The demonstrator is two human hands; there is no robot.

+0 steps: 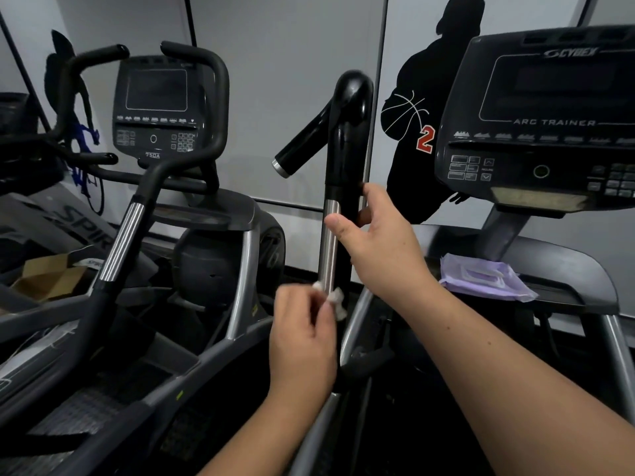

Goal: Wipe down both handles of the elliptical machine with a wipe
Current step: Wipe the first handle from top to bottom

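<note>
An upright black handle (347, 132) with a steel grip strip (329, 249) rises in the middle of the view. My right hand (381, 242) wraps loosely round its shaft, thumb on the steel strip, fingers behind. Lower down, my left hand (302, 334) pinches a crumpled white wipe (335, 298) against the bottom of the steel strip. The machine's console (549, 125), marked ARC TRAINER, is at the right. Its other handle is out of view.
A purple wipe pack (488, 280) lies on the machine's shelf at right. A second machine (161, 108) with curved handlebars and a steel-banded arm (120, 242) stands at left. A cardboard box (44, 276) sits at far left. Grey wall panels stand behind.
</note>
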